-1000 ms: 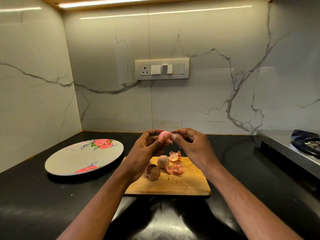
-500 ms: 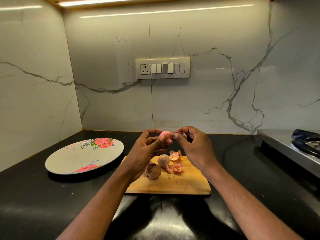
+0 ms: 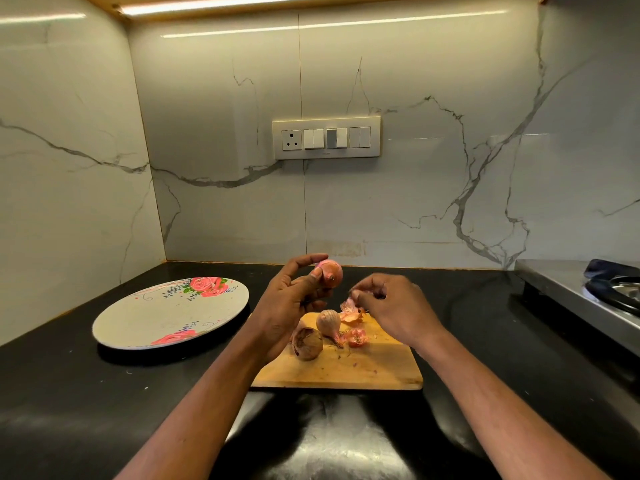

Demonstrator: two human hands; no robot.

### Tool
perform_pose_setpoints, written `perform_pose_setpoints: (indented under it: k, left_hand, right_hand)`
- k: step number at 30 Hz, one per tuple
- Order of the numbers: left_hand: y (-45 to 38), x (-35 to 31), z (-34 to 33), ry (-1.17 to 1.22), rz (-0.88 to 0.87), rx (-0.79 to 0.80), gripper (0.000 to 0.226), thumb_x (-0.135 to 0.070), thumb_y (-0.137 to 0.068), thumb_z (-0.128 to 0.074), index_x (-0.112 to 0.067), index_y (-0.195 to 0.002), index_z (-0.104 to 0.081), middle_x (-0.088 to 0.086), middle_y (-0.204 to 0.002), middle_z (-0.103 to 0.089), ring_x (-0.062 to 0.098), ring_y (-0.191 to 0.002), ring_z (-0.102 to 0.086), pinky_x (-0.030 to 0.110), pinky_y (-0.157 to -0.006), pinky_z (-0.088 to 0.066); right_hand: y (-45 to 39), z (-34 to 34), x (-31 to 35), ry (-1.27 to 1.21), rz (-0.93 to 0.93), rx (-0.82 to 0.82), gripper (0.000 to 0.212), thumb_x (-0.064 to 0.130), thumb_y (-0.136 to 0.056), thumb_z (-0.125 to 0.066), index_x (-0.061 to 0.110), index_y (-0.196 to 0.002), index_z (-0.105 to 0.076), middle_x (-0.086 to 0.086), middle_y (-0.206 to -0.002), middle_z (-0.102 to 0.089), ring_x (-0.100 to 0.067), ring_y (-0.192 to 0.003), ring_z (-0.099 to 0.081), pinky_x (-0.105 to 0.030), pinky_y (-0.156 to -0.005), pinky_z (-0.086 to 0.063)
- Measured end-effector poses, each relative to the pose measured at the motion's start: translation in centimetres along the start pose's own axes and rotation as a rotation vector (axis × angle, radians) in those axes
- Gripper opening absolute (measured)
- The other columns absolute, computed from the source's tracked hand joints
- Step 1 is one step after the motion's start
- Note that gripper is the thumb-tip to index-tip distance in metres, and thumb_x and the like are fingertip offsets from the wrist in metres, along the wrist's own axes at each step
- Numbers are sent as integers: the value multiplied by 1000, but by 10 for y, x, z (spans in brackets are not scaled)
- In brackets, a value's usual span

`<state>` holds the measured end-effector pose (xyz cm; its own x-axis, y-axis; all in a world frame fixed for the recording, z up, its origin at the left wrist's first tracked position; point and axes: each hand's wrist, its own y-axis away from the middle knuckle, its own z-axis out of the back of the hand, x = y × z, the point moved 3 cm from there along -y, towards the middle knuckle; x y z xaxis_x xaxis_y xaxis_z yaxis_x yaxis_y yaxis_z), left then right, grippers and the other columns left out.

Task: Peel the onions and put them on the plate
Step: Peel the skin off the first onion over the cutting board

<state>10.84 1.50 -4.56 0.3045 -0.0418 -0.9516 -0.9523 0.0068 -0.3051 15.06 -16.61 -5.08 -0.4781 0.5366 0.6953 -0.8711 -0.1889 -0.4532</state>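
From the head view, we hold a small onion [image 3: 331, 274] up in our left hand [image 3: 289, 308], lifted clear above the wooden board [image 3: 349, 370], likely so that the skin can be worked off where we see it and the scraps drop onto the board rather than the black counter [image 3: 104, 393]. Two more onions lie on the board: a pale one [image 3: 328, 322] just behind a darker, still-skinned one [image 3: 307, 342], with pink peel scraps [image 3: 355, 336] beside them. The flowered plate [image 3: 149, 327] sits to the left of the board, apart from it and with no onion on it, so we judge the task is at its first onion.

Our left thumb and fingers curl round the held onion, thumb pressed on its near side, forefinger arched over the top. Our right hand [image 3: 391, 306] hangs low over the board's far edge, fingers bent and bunched at the tips; they seem to pinch a bit of pale skin [image 3: 356, 293], though blur keeps us from being sure.
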Motion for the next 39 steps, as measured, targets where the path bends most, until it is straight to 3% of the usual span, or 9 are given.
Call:
perform_pose_setpoints:
  k: [3, 7, 8, 15, 19, 24, 34, 39]
  left_hand:
    - [0, 0, 1, 2, 3, -15, 29, -18, -103, -51, -28, -127, -61, 9, -127, -61, 23, -105, -65, 26, -76, -53]
    - [0, 0, 1, -11, 1, -20, 28, -20, -102, -52, -28, -128, -61, 5, -123, -63, 22, -107, -64, 27, -77, -52]
    - [0, 0, 1, -12, 5, -21, 28, -21, -101, -54, -27, -128, -60, 4, -120, -66, 22, -106, -65, 27, -78, -53]
    - [-1, 0, -1, 65, 11, -24, 43, -31, -80, -68, -22, -121, -61, 5, -109, -75, 21, -103, -71, 28, -84, -57]
    - [-2, 1, -2, 85, 15, 2, 46, -28, -78, -70, -18, -121, -58, 8, -108, -75, 22, -103, -72, 28, -84, -58]
    - [-2, 3, -2, 75, 13, 11, 45, -27, -79, -69, -17, -122, -57, 7, -107, -75, 21, -102, -72, 28, -85, -58]
    - [-1, 3, -4, 76, 18, 32, 48, -27, -79, -67, -18, -125, -57, 9, -111, -73, 21, -103, -72, 30, -88, -58]
    - [0, 1, -4, 110, 22, 33, 47, -24, -81, -66, -17, -127, -58, 10, -115, -72, 22, -105, -72, 28, -85, -59]
  right_hand:
    - [5, -8, 0, 173, 4, 75, 13, 35, -95, -66, 33, -106, -73, 16, -102, -70, -3, -95, -63, -31, -90, -55]
    - [3, 2, 15, 9, 96, -72, 22, 34, -98, -61, 25, -116, -71, 13, -102, -69, 2, -88, -61, -4, -74, -43]
    - [3, 4, 18, -41, 104, -98, 23, 35, -98, -60, 25, -115, -71, 14, -100, -69, 3, -87, -61, -3, -70, -42]
    - [6, 2, 23, -161, 157, -124, 26, 36, -94, -66, 26, -117, -73, 12, -104, -74, 0, -95, -68, -16, -81, -57]
    - [6, 3, 22, -140, 170, -178, 23, 30, -94, -68, 22, -114, -75, 7, -100, -75, -6, -91, -70, -27, -82, -61]
    - [6, 4, 21, -136, 175, -195, 21, 27, -92, -71, 20, -111, -75, 5, -98, -76, -7, -88, -72, -29, -81, -62]
    - [7, 4, 21, -122, 187, -240, 19, 25, -91, -72, 17, -108, -76, 4, -93, -76, -7, -85, -72, -28, -78, -62]
    - [8, 5, 24, -107, 214, -212, 22, 31, -90, -73, 20, -109, -77, 7, -93, -76, -4, -86, -71, -14, -74, -57]
